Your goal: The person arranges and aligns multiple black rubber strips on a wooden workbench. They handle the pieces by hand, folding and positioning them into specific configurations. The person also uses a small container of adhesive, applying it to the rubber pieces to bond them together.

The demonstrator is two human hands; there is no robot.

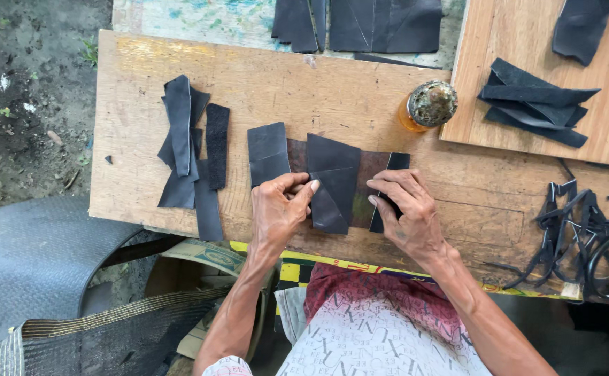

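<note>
Several dark leather pieces [332,177] lie overlapped on a brown leather backing [371,170] in the middle of the wooden board [263,83]. My left hand [276,209] pinches the lower left edge of the folded middle piece between thumb and fingers. My right hand [405,209] presses its fingertips on a narrow dark strip [395,163] at the right end of the row. A rectangular dark piece [268,153] lies just above my left hand.
A pile of dark strips [189,146] lies at the board's left. A small glue jar [428,106] stands at the back. Another board [527,35] holds cut strips [534,101]. Scissors and thin offcuts [587,240] lie at the right. Rubber sheet [26,251] below left.
</note>
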